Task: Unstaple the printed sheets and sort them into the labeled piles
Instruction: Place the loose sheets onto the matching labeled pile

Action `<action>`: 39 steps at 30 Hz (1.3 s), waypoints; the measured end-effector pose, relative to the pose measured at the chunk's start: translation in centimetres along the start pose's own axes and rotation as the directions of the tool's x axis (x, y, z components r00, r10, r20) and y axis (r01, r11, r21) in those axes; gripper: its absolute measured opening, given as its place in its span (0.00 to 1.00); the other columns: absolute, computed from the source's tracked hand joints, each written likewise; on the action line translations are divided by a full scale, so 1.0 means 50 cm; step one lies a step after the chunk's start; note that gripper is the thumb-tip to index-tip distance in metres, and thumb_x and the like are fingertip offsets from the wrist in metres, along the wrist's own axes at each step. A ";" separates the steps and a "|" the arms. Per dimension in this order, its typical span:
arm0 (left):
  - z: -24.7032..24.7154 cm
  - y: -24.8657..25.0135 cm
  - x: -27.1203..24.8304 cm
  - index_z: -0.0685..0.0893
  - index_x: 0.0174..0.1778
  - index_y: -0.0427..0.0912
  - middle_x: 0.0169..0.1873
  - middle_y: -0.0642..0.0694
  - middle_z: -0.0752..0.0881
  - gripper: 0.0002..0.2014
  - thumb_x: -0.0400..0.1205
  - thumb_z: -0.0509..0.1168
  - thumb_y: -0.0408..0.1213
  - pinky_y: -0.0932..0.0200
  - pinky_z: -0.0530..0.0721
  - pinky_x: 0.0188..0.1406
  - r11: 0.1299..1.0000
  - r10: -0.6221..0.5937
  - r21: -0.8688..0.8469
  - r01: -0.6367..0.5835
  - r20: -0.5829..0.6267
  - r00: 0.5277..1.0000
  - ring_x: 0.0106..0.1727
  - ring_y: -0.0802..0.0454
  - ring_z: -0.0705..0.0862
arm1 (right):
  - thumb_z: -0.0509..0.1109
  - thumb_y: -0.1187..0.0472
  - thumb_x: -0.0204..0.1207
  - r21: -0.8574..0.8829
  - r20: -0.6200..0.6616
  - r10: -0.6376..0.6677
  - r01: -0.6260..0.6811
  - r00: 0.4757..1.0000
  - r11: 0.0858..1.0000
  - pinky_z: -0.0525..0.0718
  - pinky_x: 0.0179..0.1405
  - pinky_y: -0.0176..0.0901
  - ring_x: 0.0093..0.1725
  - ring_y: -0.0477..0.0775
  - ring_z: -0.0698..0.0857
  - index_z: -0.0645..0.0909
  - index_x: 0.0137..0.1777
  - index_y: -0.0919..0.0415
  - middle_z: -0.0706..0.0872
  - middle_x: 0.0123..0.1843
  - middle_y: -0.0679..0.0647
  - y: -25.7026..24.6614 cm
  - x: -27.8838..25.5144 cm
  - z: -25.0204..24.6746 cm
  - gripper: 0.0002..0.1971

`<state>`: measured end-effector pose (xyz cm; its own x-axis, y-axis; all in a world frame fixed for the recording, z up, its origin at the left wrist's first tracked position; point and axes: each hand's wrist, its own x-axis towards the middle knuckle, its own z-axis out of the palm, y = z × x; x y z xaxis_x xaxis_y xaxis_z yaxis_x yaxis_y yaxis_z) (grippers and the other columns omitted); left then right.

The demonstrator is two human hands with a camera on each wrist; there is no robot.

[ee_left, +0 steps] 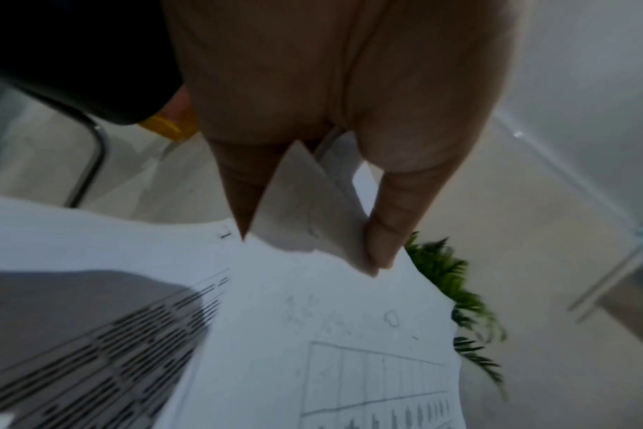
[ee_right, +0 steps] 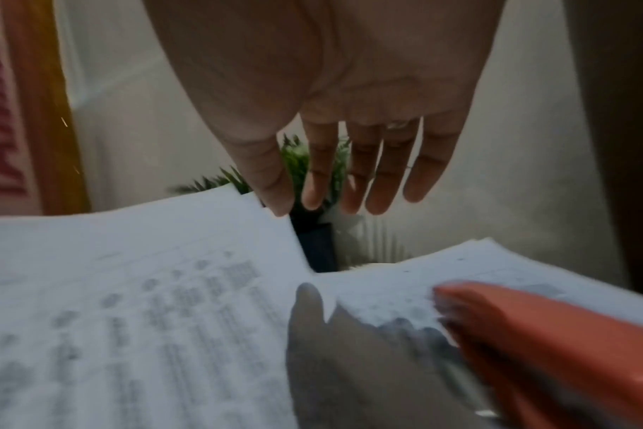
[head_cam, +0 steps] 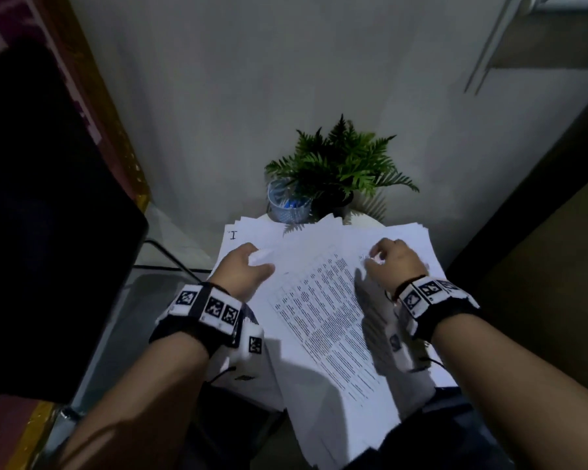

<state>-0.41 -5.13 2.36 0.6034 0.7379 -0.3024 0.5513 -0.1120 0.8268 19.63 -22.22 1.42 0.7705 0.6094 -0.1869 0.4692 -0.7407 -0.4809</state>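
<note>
Paper covers nearly everything in front of the potted fern [head_cam: 340, 164]. The printed sheets [head_cam: 323, 320] lie on top of the spread, on the near side of the fern, their long axis slanting from the far-left corner toward the near right, with the lines of print crossing it. The left hand [head_cam: 243, 266] pinches that far-left corner between thumb and fingers [ee_left: 389, 226], folding it up off the stack; judging by the task, this is probably where the staple sits, and lifting it would expose it. The right hand [head_cam: 396, 262] hangs just over the far-right part of the sheets with its fingers [ee_right: 386, 185] straight and loosely spread, holding nothing, seemingly ready to steady the page or reach for a tool. An orange stapler-like tool [ee_right: 555, 342] lies on the papers right of the sheets, within easy reach. Left of the fern, one underlying pile [head_cam: 248, 232] bears a handwritten mark, perhaps a label. A mesh cup [head_cam: 287, 201] stands just beside the fern.
</note>
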 end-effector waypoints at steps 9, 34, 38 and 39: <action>0.016 0.054 -0.129 0.72 0.47 0.50 0.28 0.44 0.74 0.09 0.78 0.66 0.34 0.56 0.70 0.30 0.970 0.232 -0.048 -0.238 -0.095 0.968 0.27 0.49 0.72 | 0.77 0.58 0.70 0.611 0.237 -0.049 -0.110 0.970 0.784 0.79 0.34 0.34 0.33 0.47 0.81 0.88 0.42 0.64 0.86 0.34 0.51 -0.136 -0.137 0.005 0.08; 0.048 0.096 -0.183 0.77 0.47 0.49 0.45 0.51 0.83 0.06 0.78 0.68 0.40 0.62 0.68 0.42 0.949 0.308 0.123 -0.289 -0.186 0.933 0.46 0.52 0.78 | 0.68 0.62 0.77 0.613 0.054 -0.116 0.059 0.992 0.788 0.74 0.27 0.29 0.30 0.44 0.76 0.80 0.37 0.57 0.80 0.34 0.51 -0.125 -0.198 0.001 0.07; 0.042 0.105 -0.178 0.79 0.52 0.45 0.46 0.50 0.81 0.08 0.79 0.68 0.40 0.61 0.69 0.43 0.948 0.309 0.146 -0.284 -0.188 0.932 0.48 0.51 0.77 | 0.65 0.64 0.78 0.611 -0.073 -0.148 0.161 0.986 0.775 0.71 0.24 0.21 0.30 0.40 0.74 0.78 0.39 0.61 0.75 0.32 0.46 -0.129 -0.208 0.003 0.06; 0.041 0.107 -0.177 0.79 0.53 0.45 0.45 0.50 0.81 0.09 0.79 0.68 0.40 0.61 0.69 0.41 0.945 0.310 0.164 -0.282 -0.183 0.933 0.46 0.51 0.77 | 0.65 0.65 0.79 0.608 -0.108 -0.146 0.182 0.983 0.773 0.71 0.26 0.20 0.30 0.38 0.73 0.78 0.40 0.61 0.75 0.32 0.46 -0.129 -0.208 0.003 0.06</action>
<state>-1.60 -13.61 8.49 0.6280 0.7758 0.0610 0.4457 -0.4228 0.7890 8.50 -23.73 6.34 0.7360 0.6767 -0.0209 0.2403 -0.2900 -0.9263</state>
